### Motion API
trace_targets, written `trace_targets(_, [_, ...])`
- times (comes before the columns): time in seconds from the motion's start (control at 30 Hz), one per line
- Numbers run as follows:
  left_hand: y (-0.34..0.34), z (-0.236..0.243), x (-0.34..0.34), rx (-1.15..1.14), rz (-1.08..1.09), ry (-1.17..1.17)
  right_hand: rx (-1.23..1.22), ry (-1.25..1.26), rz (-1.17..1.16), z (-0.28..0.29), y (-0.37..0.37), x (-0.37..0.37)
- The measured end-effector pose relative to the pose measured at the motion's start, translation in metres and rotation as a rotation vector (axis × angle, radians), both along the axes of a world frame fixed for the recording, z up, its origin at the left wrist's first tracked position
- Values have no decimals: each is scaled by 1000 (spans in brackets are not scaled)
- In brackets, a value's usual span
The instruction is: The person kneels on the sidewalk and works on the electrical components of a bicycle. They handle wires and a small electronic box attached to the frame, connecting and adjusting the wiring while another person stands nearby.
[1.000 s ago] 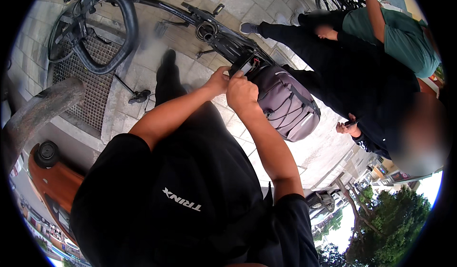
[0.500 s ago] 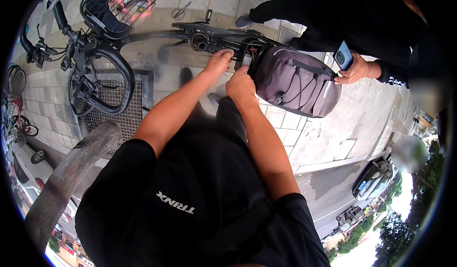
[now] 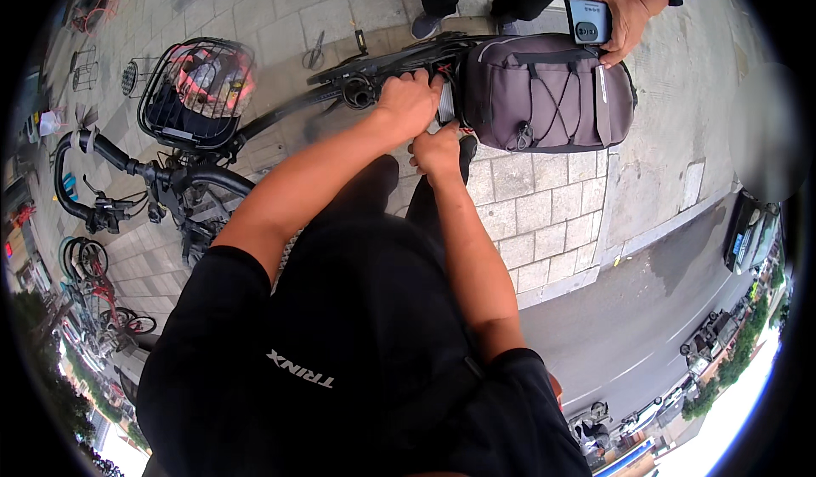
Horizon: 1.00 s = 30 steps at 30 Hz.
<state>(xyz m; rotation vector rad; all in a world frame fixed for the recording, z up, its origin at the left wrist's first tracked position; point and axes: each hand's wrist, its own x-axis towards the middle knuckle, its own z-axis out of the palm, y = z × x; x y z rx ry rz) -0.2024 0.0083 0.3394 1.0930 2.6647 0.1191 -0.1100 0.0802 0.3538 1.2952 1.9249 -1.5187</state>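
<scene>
A black bicycle (image 3: 293, 110) stands across in front of me, handlebar to the left, with a grey-purple bag (image 3: 552, 94) at its rear end. My left hand (image 3: 410, 103) is closed at the frame just left of the bag, its fingertips at a small silver-grey piece (image 3: 446, 107). Just below it, my right hand (image 3: 437, 150) is curled, thumb up against the lower end of that piece. What the fingers of either hand grip is hidden. Red bits show beside the silver-grey piece, near the bag's left end.
Another person's hand (image 3: 625, 22) holds a blue-grey phone (image 3: 588, 21) at the bag's far edge. A wire basket (image 3: 197, 94) with pink-red contents sits at the bike's front. Scissors (image 3: 314, 52) lie on the paving beyond. Parked bicycles (image 3: 98, 281) stand far left.
My left hand has moved right, from the frame onto the area by the silver-grey piece. My view has turned, and the other person's phone hand now appears higher up, beyond the bag.
</scene>
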Motion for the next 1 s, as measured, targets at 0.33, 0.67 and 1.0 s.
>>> trace_targets(0.33, [23, 30, -33, -82, -23, -339, -363, 140, -411, 16, 7, -1])
trace_targets(0.67, [21, -8, -14, 215, 215, -279, -159, 13, -164, 15, -2, -5])
trace_targets(1.0, [27, -12, -17, 281, 293, -292, -728, 147, -385, -25, 25, -1])
